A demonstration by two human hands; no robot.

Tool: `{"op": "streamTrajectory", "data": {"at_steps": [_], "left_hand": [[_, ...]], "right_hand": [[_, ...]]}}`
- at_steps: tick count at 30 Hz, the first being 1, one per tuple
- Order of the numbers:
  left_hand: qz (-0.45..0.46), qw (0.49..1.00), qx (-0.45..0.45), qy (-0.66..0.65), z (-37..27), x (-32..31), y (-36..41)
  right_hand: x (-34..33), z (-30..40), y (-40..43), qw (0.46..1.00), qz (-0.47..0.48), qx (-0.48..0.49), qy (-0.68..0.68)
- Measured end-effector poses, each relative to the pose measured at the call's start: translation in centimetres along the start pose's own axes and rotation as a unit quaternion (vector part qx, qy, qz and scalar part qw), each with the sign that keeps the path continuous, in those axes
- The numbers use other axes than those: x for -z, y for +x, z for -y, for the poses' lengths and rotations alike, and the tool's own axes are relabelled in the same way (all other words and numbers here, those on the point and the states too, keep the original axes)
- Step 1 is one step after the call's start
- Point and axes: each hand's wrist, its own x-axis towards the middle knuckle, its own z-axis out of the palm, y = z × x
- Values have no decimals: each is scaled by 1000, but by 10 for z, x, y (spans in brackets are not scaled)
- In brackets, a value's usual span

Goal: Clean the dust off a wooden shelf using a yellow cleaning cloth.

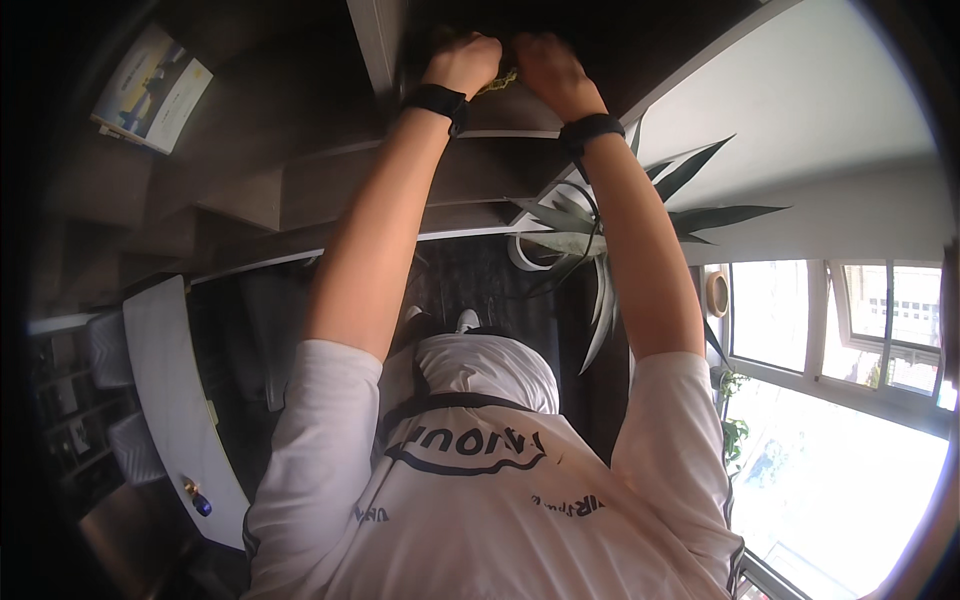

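Note:
Both arms reach up and forward to a dark wooden shelf compartment [480, 15]. My left hand [465, 61] is curled, knuckles up, beside a pale upright panel [375, 45]. Close to its right, my right hand [551, 69] is also curled and somewhat blurred. A thin yellow-green strand [499, 81] shows between the two hands, its ends hidden by them. The fingertips face away, so their grip cannot be seen. Black bands sit on both wrists.
A spiky agave-like plant [559, 217] in a white pot [529, 255] spreads its leaves by my right forearm. A book [154, 88] lies at far left. Below are a white table [169, 397] with a small blue object [199, 501] and grey chairs [139, 448]. Bright windows [832, 450] line the right.

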Motion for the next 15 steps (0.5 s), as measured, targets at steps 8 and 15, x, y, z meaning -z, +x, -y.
{"op": "streamTrajectory", "data": {"at_steps": [8,15], "left_hand": [[123,990,71,4,41,-102,56],[101,994,40,-23,-14,-98,104]], "right_hand": [[-93,-32,25,976,203,1,73],[-162,-75,-11,972,217,-51,-78]]}}
